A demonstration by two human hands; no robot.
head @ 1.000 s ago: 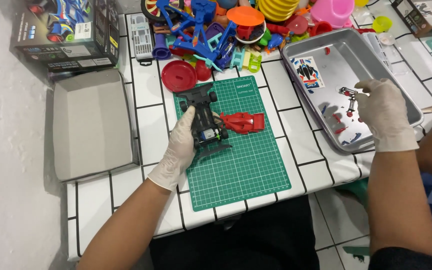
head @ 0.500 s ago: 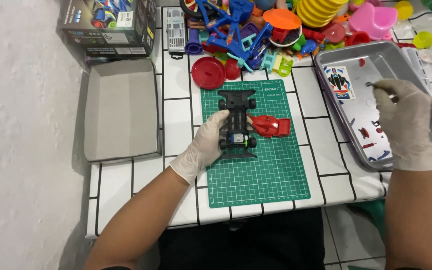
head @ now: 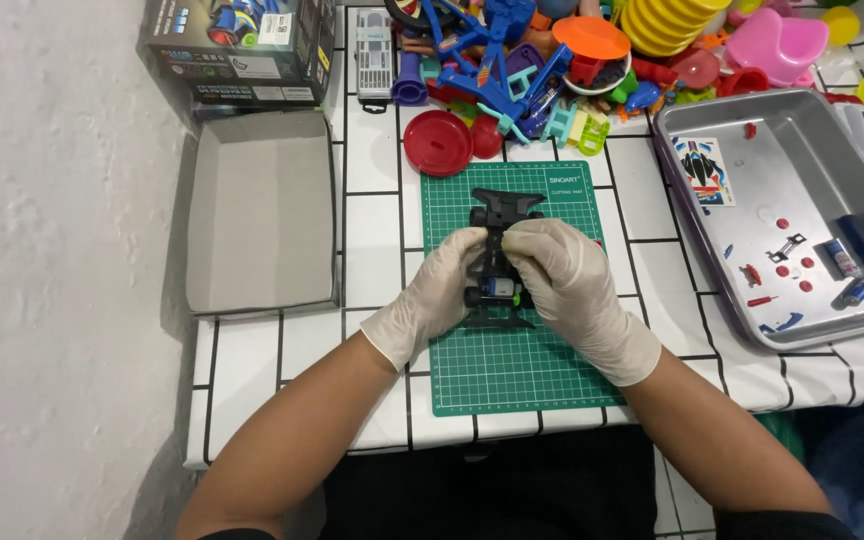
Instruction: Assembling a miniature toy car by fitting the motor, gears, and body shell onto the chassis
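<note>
Head view is showing the black toy car chassis (head: 500,262) lying on the green cutting mat (head: 517,360), long axis running away from the person, its wider end pointing at the toy pile (head: 592,50). Right hand (head: 564,272) has come over from the metal tray (head: 832,330) and is now pinching the chassis alongside the left hand (head: 442,290), so both are working on it together.

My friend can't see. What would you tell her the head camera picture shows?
Two gloved hands, left and right, hold a black toy car frame over a green cutting mat on a white tiled table. A metal tray of small parts sits to the right, an open grey box to the left, and colourful plastic toys behind.
</note>
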